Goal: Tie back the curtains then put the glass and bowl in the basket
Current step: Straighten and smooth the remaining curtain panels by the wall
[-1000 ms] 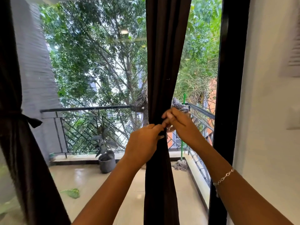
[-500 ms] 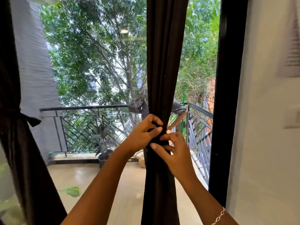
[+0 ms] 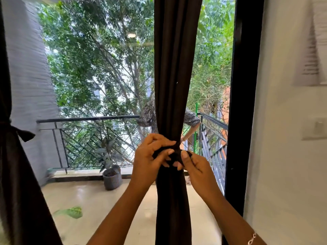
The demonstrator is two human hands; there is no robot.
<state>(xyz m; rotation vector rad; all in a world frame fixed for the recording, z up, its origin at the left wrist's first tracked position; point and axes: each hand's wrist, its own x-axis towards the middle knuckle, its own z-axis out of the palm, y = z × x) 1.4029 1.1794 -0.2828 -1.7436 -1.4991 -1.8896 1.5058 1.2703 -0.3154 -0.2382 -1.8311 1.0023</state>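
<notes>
1. Curtain (image 3: 174, 68): dark, gathered, long axis vertical, hanging mid-window.
2. Left hand (image 3: 147, 161): fingers curled, pinching tie (image 3: 174, 155) at curtain's waist.
3. Right hand (image 3: 195, 167): pinching tie's other end.

Both of the 2 curtains are a deep brown, close to black: the middle curtain (image 3: 174, 68) and the left curtain (image 3: 19, 191) share the shade, and the tie-back (image 3: 174, 155) matches them. The door frame (image 3: 246, 85) is black and the wall (image 3: 283, 174) beside it is off-white. Outside, the railing (image 3: 88, 119) is black with a diagonal lattice pattern. The ribbed wall (image 3: 30, 85) and the plant pot (image 3: 112, 179) are grey, the floor tiles (image 3: 106, 206) glossy cream, the trees (image 3: 99, 59) green. 1 fallen leaf (image 3: 70, 212) is pale green, and the bracelet (image 3: 251, 241) is silver.
</notes>
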